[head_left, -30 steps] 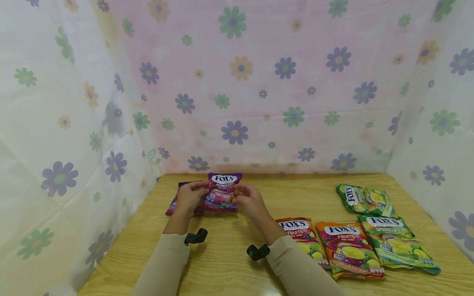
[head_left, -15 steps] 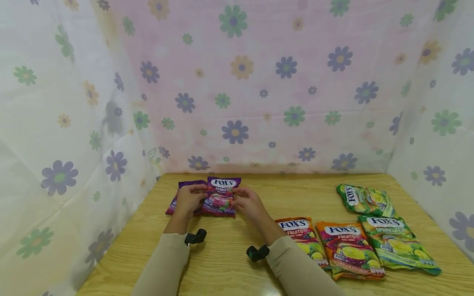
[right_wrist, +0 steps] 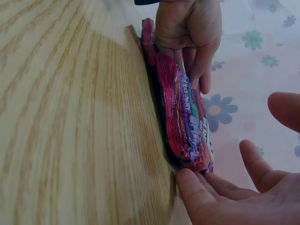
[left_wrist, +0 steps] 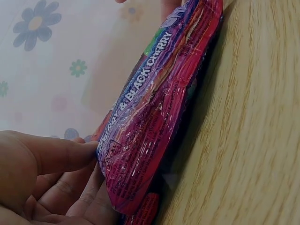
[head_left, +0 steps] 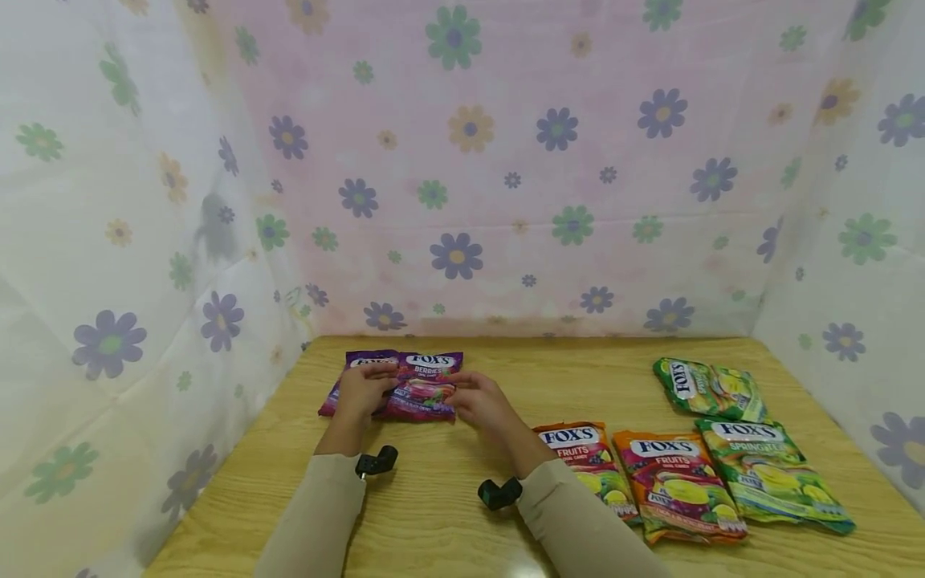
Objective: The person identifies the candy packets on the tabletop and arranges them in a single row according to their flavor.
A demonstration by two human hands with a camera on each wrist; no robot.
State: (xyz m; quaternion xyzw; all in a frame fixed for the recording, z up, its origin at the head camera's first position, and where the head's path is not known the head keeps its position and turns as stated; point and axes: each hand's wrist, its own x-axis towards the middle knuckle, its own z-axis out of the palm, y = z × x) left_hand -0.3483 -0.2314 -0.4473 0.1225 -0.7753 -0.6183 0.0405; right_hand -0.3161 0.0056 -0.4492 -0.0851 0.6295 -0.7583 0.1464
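A purple Fox's Berries candy bag lies on the table at the back left. Its left side is between the thumb and fingers of my left hand, which pinches its edge in the left wrist view. At the right end, my right hand has its thumb raised away from the bag, while lower fingers touch or nearly touch the bag's edge. A second purple Fox's bag lies to the left, partly hidden behind my left hand and close against the first.
Two orange-red Fox's Fruits bags lie at front right, one partly behind my right forearm. Two green Fox's Spring Tea bags lie farther right, one behind the other. Flowered cloth walls border the wooden table.
The held berries bag has come down and slightly nearer, from tilted up to lying on the table next to the other purple bag. My right thumb and fingers have loosened from its right side.
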